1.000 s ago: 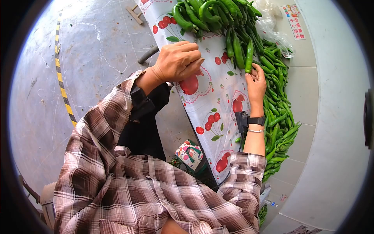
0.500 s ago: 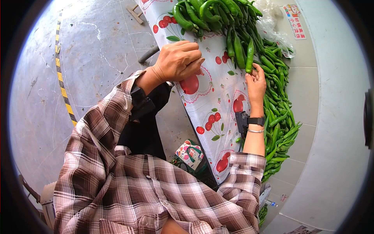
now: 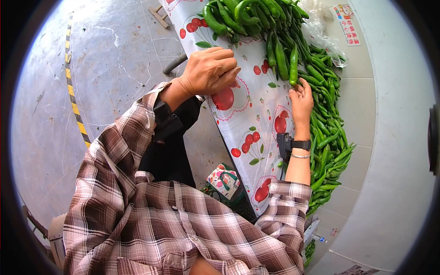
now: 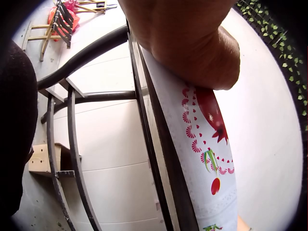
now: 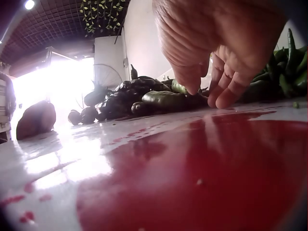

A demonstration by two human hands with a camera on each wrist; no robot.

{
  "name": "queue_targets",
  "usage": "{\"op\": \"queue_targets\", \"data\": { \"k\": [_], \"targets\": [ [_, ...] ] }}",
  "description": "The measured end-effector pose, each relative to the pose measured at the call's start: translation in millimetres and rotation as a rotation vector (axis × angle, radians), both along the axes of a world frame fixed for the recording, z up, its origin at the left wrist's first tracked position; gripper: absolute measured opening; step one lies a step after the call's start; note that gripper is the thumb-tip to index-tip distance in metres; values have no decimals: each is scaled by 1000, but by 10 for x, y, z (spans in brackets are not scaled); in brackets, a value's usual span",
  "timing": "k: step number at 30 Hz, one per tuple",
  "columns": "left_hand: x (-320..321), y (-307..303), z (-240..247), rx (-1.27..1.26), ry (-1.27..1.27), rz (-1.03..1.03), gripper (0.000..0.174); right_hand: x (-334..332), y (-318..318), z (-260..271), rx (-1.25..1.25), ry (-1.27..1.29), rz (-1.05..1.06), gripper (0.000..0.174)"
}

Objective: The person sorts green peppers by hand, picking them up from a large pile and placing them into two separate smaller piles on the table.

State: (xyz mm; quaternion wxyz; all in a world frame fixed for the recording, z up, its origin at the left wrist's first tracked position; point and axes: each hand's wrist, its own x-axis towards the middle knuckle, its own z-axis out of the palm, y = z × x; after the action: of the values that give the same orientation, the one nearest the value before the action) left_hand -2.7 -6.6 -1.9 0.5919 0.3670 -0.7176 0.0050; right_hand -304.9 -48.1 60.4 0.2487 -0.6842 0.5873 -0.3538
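In the head view, the left hand [image 3: 211, 71] is curled into a fist above the tablecloth's [image 3: 252, 123] left edge, with nothing visible in it. Its underside also shows in the left wrist view [image 4: 192, 43]. The right hand [image 3: 301, 103] is low over the cloth, fingers loosely bent, just below the tip of a long green pepper [image 3: 293, 66]. That pepper lies at the near edge of a row of green peppers [image 3: 256, 16]. In the right wrist view, the right hand's fingertips [image 5: 224, 98] are down near the cloth, with peppers [image 5: 166, 100] behind them; no pepper is visibly gripped.
A long heap of green peppers [image 3: 327, 123] runs along the right side. Clear plastic bags [image 3: 318, 27] lie at the top right. A patterned bag [image 3: 222, 181] stands below the table's left edge, and a dark chair frame [image 4: 72, 130] is beside the table.
The right hand's fingers have drawn slightly back from the pepper tip they were touching, and their bend has changed a little. The left hand stays in place.
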Motion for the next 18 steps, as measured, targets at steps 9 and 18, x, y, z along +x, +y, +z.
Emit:
{"op": "queue_targets", "data": {
  "k": [9, 18],
  "targets": [
    [5, -1, 9, 3, -6, 2, 17, -79, 34, -43, 84, -97, 17, 42],
    [7, 18, 29, 17, -5, -1, 17, -101, 44, -59, 94, -70, -2, 43]
  ]
}}
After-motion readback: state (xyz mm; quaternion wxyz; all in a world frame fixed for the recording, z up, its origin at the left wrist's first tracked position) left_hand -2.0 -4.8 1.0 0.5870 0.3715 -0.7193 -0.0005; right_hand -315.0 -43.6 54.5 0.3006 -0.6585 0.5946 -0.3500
